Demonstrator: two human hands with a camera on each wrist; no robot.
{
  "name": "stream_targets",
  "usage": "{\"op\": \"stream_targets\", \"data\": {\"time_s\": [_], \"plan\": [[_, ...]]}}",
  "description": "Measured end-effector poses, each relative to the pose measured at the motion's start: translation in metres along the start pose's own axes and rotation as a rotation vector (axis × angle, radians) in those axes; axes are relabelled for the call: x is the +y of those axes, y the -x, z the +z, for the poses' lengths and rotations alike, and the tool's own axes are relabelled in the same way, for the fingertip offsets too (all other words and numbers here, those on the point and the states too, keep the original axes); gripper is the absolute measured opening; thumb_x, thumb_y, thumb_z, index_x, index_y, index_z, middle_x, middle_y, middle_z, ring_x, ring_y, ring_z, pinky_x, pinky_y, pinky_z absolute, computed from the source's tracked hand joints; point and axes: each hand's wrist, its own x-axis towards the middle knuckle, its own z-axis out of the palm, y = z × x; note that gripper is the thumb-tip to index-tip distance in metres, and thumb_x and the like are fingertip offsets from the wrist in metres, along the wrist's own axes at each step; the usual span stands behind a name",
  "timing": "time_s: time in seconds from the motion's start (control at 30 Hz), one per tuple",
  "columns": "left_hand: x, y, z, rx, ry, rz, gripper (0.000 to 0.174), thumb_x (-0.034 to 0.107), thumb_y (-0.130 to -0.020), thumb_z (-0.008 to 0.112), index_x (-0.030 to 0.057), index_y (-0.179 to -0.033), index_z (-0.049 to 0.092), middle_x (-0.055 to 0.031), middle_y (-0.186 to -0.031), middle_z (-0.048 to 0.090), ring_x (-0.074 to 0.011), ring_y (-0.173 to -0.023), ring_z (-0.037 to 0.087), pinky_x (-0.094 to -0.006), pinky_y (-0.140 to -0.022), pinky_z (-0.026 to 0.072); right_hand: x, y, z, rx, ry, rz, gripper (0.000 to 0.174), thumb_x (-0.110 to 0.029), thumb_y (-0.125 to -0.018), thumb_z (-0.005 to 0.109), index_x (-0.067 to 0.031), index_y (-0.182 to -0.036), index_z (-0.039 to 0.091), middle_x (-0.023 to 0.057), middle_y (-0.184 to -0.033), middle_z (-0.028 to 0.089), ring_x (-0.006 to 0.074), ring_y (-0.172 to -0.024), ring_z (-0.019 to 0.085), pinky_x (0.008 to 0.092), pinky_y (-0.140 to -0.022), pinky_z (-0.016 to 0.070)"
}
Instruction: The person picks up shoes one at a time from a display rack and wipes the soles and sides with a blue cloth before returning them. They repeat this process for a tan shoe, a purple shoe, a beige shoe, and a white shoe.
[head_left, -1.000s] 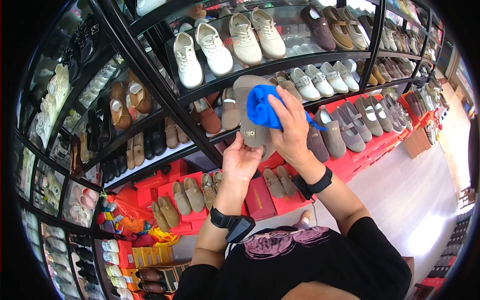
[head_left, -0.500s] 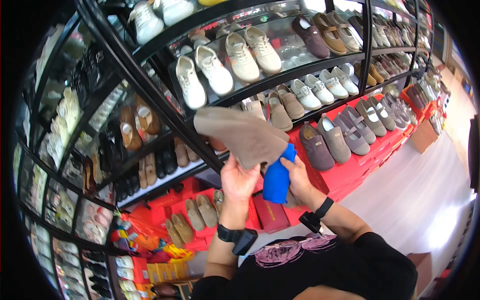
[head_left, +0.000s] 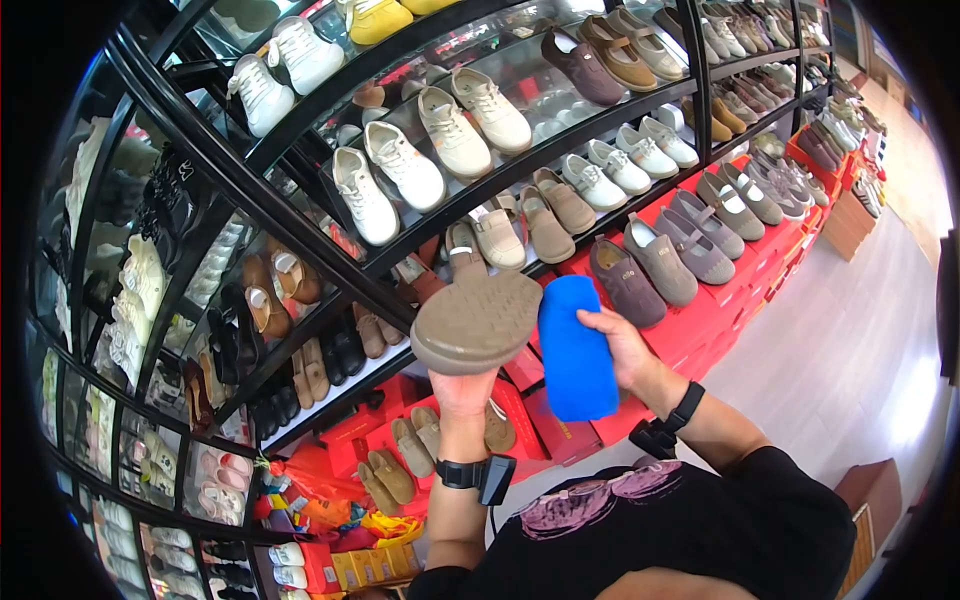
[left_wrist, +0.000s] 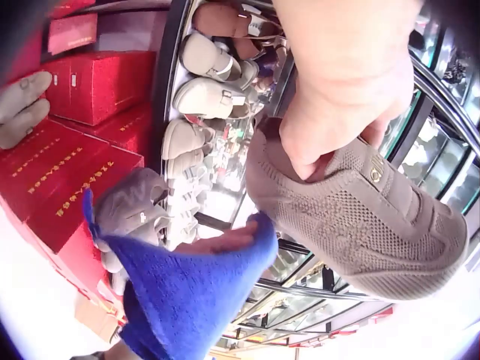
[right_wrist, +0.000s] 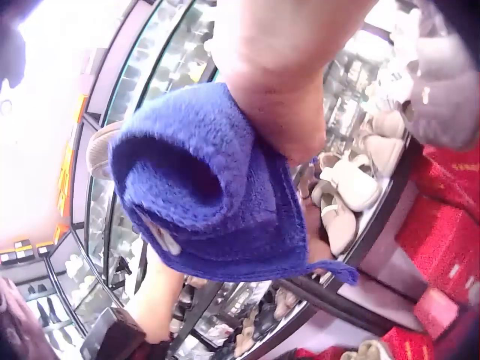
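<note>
A taupe knit slip-on shoe point(head_left: 475, 320) is held up by my left hand point(head_left: 463, 393), its sole facing me in the head view. In the left wrist view, fingers of the left hand point(left_wrist: 345, 97) reach into the opening of the shoe point(left_wrist: 352, 217), near a small metal logo on its upper. My right hand point(head_left: 625, 348) grips a folded blue cloth point(head_left: 577, 350) beside the shoe's right end. Up close in the right wrist view, the cloth point(right_wrist: 195, 180) is fuzzy and loosely rolled, with a corner trailing under the right hand point(right_wrist: 289, 97).
Black-framed shelves in front carry white sneakers point(head_left: 405, 165) and other pairs. Below them, red shoeboxes point(head_left: 640, 370) form a ledge topped with a purple slip-on point(head_left: 625, 280) and several grey shoes. Brown clogs point(head_left: 385, 480) lie lower left. Pale floor point(head_left: 820, 370) stretches to the right.
The left hand has tilted the shoe from insole showing to sole facing me. The right hand has drawn the cloth off the shoe to its right side. The head view has shifted.
</note>
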Motion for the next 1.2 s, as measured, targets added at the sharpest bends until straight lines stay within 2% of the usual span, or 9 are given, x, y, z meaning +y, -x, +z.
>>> {"op": "stream_targets", "data": {"time_s": [0.07, 0.13, 0.17, 0.4, 0.6, 0.77, 0.9, 1.03, 1.2], "plan": [[0.006, 0.010, -0.007, 0.103, -0.112, 0.043, 0.048, 0.034, -0.092, 0.045, 0.0059, -0.131, 0.045, -0.0113, -0.136, 0.045, -0.0310, -0.126, 0.041, -0.0501, -0.107, 0.0280, -0.014, -0.005, 0.002, -0.017, 0.028, -0.051, 0.034, -0.017, -0.088, 0.057, -0.0064, -0.119, 0.051, 0.0118, -0.104, 0.062, 0.0222, -0.090, 0.063, 0.0391, -0.078, 0.0540], [0.006, 0.024, -0.010, -0.011, -0.264, -0.111, 0.040, 0.028, -0.093, 0.045, 0.0047, -0.126, 0.048, -0.0111, -0.127, 0.054, -0.0281, -0.115, 0.052, -0.0424, -0.103, 0.0364, -0.027, -0.013, 0.003, 0.059, 0.203, -0.174, 0.034, -0.014, -0.087, 0.058, -0.0059, -0.119, 0.051, 0.0113, -0.103, 0.062, 0.0217, -0.087, 0.063, 0.0387, -0.075, 0.0543], [-0.005, 0.026, 0.024, 0.135, -0.425, -0.058, 0.028, 0.020, -0.093, 0.046, 0.0023, -0.114, 0.053, -0.0105, -0.113, 0.060, -0.0240, -0.104, 0.058, -0.0364, -0.097, 0.0427, -0.028, -0.020, 0.003, 0.081, 0.287, -0.182, 0.034, -0.013, -0.086, 0.058, -0.0051, -0.119, 0.052, 0.0097, -0.102, 0.062, 0.0193, -0.086, 0.062, 0.0352, -0.075, 0.0522], [0.004, 0.004, 0.015, 0.118, -0.627, -0.012, 0.013, 0.010, -0.090, 0.051, 0.0026, -0.100, 0.054, -0.0079, -0.104, 0.061, -0.0173, -0.097, 0.058, -0.0332, -0.089, 0.0450, -0.018, -0.019, 0.019, -0.029, 1.104, -0.437, 0.032, -0.014, -0.086, 0.058, -0.0028, -0.116, 0.053, 0.0060, -0.100, 0.062, 0.0144, -0.088, 0.058, 0.0302, -0.080, 0.0470], [0.015, -0.020, 0.011, 0.216, -0.995, 0.089, 0.011, 0.014, -0.091, 0.052, 0.0047, -0.089, 0.057, -0.0021, -0.086, 0.062, -0.0114, -0.080, 0.059, -0.0268, -0.077, 0.0469, -0.045, 0.031, 0.041, -0.104, 0.796, -0.286, 0.034, -0.015, -0.086, 0.060, -0.0039, -0.118, 0.053, 0.0046, -0.101, 0.061, 0.0125, -0.087, 0.058, 0.0286, -0.077, 0.0484], [0.019, -0.065, 0.056, 0.204, -1.403, 0.265, 0.015, 0.017, -0.092, 0.052, 0.0068, -0.081, 0.054, 0.0054, -0.077, 0.054, -0.0022, -0.069, 0.045, -0.0207, -0.064, 0.0382, -0.089, 0.056, 0.030, -0.280, 0.316, -0.023, 0.046, -0.016, -0.088, 0.060, 0.0001, -0.128, 0.044, 0.0106, -0.112, 0.059, 0.0183, -0.098, 0.061, 0.0344, -0.087, 0.0501], [0.019, -0.112, 0.083, 0.000, -2.052, 0.666, 0.020, 0.013, -0.086, 0.057, -0.0026, -0.079, 0.046, -0.0112, -0.075, 0.042, -0.0206, -0.070, 0.043, -0.0306, -0.066, 0.0386, -0.116, 0.037, 0.012, -0.338, 0.210, 0.012, 0.046, -0.014, -0.088, 0.058, 0.0013, -0.129, 0.043, 0.0135, -0.115, 0.058, 0.0216, -0.102, 0.060, 0.0364, -0.089, 0.0495], [-0.008, -0.169, 0.116, -0.163, -2.193, 0.738, 0.018, 0.013, -0.085, 0.057, -0.0040, -0.084, 0.051, -0.0162, -0.083, 0.050, -0.0309, -0.078, 0.052, -0.0354, -0.072, 0.0416, -0.135, 0.000, 0.008, -0.272, 0.223, -0.078, 0.042, -0.013, -0.088, 0.057, -0.0007, -0.127, 0.044, 0.0114, -0.111, 0.059, 0.0209, -0.098, 0.061, 0.0356, -0.086, 0.0510], [-0.037, -0.258, 0.127, -0.270, -2.315, 0.820, 0.020, 0.015, -0.084, 0.057, -0.0046, -0.086, 0.053, -0.0191, -0.089, 0.053, -0.0348, -0.085, 0.053, -0.0391, -0.076, 0.0421, -0.170, -0.069, -0.007, -0.181, 0.152, -0.145, 0.033, -0.013, -0.088, 0.058, -0.0036, -0.118, 0.050, 0.0097, -0.103, 0.062, 0.0197, -0.090, 0.063, 0.0360, -0.079, 0.0535]]}}
